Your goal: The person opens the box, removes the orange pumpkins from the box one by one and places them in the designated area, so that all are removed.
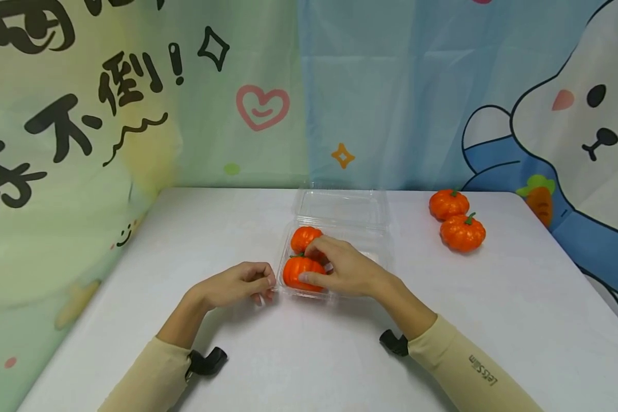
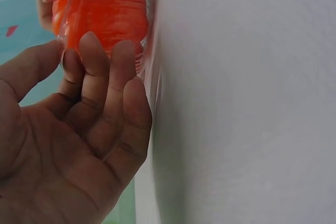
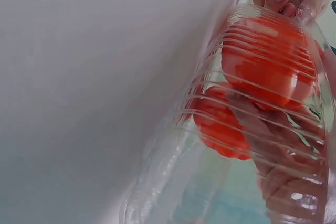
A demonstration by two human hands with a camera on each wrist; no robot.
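A clear plastic clamshell box (image 1: 360,234) lies on the table with its lid folded back. Two small orange pumpkins sit in its left side, the rear pumpkin (image 1: 305,238) behind the front pumpkin (image 1: 294,272). My right hand (image 1: 347,266) reaches in from the right and grips the front pumpkin between thumb and fingers; ribbed plastic partly veils that hand (image 3: 283,171) in the right wrist view. At the box's front left corner, my left hand (image 1: 242,283) pinches the rim between thumb and index finger. Its other fingers (image 2: 131,108) curl loosely beside the wall.
Two more orange pumpkins, a rear one (image 1: 448,204) and a front one (image 1: 462,233), stand close together at the back right of the white table (image 1: 309,355). A printed cloth backdrop (image 1: 391,86) hangs behind the table's far edge.
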